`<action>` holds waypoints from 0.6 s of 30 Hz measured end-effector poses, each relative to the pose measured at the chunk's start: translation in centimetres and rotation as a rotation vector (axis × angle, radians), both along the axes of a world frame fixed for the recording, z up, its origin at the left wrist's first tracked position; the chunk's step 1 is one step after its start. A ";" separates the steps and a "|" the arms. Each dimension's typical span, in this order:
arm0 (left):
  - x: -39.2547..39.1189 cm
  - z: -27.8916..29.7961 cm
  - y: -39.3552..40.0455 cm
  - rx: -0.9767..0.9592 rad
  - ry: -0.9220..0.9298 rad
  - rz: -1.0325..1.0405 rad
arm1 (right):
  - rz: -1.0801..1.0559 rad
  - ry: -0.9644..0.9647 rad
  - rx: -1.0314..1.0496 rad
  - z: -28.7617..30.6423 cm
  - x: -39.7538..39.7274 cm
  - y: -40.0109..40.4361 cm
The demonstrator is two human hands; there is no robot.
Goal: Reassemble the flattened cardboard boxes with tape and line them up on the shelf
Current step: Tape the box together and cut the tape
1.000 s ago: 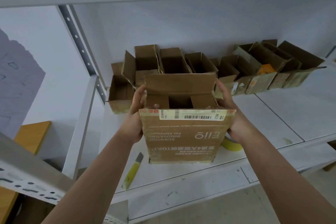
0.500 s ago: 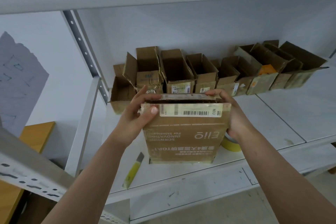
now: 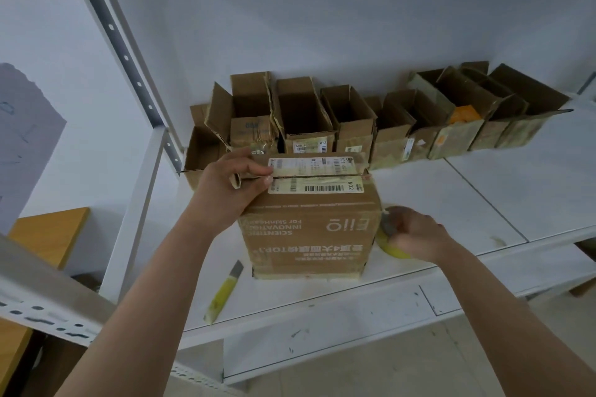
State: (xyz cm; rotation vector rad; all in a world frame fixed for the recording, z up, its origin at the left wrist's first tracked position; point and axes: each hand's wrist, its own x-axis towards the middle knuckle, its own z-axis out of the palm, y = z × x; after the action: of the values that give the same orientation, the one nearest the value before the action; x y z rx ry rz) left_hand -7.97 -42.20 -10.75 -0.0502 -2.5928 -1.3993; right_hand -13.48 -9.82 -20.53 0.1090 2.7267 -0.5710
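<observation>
Two hands were seen at work: the left hand (image 3: pixel 230 185) was pressed on the closed top flaps of the cardboard box (image 3: pixel 309 226), fingers curled over its left top edge, and the right hand (image 3: pixel 416 237) was wrapped around the yellow tape roll (image 3: pixel 388 240) just beside the box. That box was stood near the shelf's (image 3: pixel 451 200) front edge. Open boxes (image 3: pixel 354 119) were lined along the back edge, and a yellow cutter (image 3: pixel 224 292) was lain near the front-left corner.

Matt brown cardboard box (image 3: pixel 309 229) with glossy paper labels (image 3: pixel 317 185). White painted metal shelf (image 3: pixel 483 203), smooth but scuffed. Yellow plastic knife (image 3: pixel 224 290). Wooden board (image 3: pixel 48 235), smooth.
</observation>
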 end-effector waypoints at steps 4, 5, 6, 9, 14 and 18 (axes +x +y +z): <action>0.3 0.0 0.5 -0.010 0.021 0.027 | 0.240 -0.032 0.371 -1.7 1.1 0.1; 0.4 0.0 0.5 -0.018 0.026 0.032 | 0.239 0.022 0.422 -1.7 1.4 0.1; 0.4 0.0 0.6 -0.028 0.032 0.033 | 0.205 0.082 0.434 -1.6 1.5 0.3; 0.6 -0.1 0.8 -0.059 0.047 0.026 | 0.095 0.225 0.354 0.7 0.9 0.8; 0.8 -0.6 1.2 -0.093 0.092 0.010 | -0.002 0.431 -0.541 10.0 0.1 0.6; 0.5 -1.0 1.2 -0.090 0.068 0.031 | 0.256 0.487 -0.923 17.2 1.8 -2.6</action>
State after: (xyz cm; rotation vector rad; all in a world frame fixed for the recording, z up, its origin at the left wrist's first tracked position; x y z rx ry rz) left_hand -7.44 -41.01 -11.74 -0.0696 -2.5875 -1.2483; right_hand -11.73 -12.44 -3.28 -0.6674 2.5117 -1.8716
